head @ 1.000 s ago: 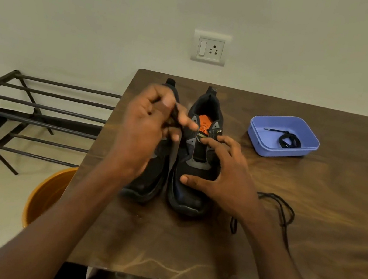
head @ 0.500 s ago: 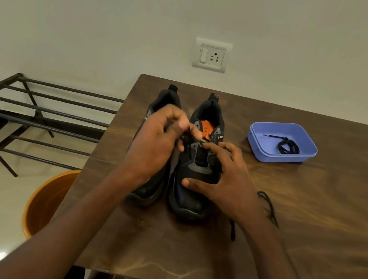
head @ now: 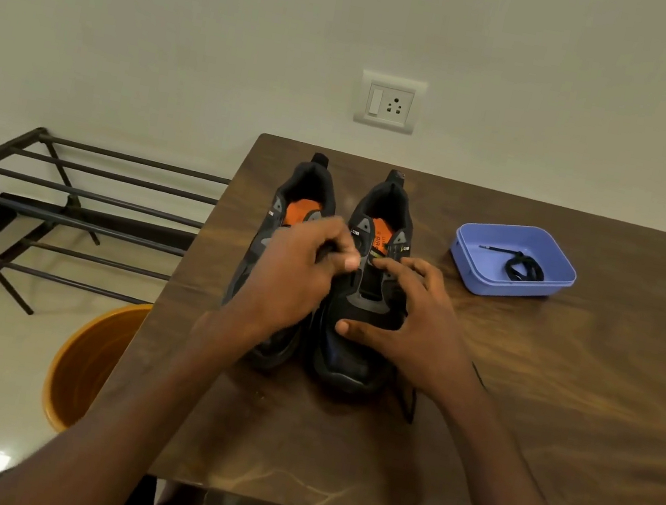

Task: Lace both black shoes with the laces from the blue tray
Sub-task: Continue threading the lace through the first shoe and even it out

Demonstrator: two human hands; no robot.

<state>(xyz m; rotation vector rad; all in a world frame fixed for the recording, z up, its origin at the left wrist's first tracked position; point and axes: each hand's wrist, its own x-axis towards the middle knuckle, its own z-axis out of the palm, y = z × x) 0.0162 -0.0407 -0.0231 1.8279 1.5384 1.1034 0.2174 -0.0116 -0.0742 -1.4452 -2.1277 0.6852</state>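
Observation:
Two black shoes with orange insoles stand side by side on the brown table, toes toward me: the left shoe (head: 304,198) and the right shoe (head: 352,358). My left hand (head: 294,285) pinches the end of a black lace between thumb and fingers, right at the upper left eyelets of the right shoe. My right hand (head: 406,332) grips the right shoe, thumb on the toe cap and fingertips at the right eyelets. The lace's loose part (head: 411,404) trails on the table under my right wrist. A second coiled black lace (head: 522,268) lies in the blue tray (head: 464,266).
The table (head: 584,408) ends at its left edge beside the left shoe. On the floor to the left stand an orange bucket (head: 83,368) and a black metal rack (head: 77,203). A wall socket (head: 388,102) sits behind the shoes.
My left hand came down from above the left shoe to the right shoe's eyelets with the lace end. Less loose lace shows beside my right wrist. My right hand stayed on the shoe.

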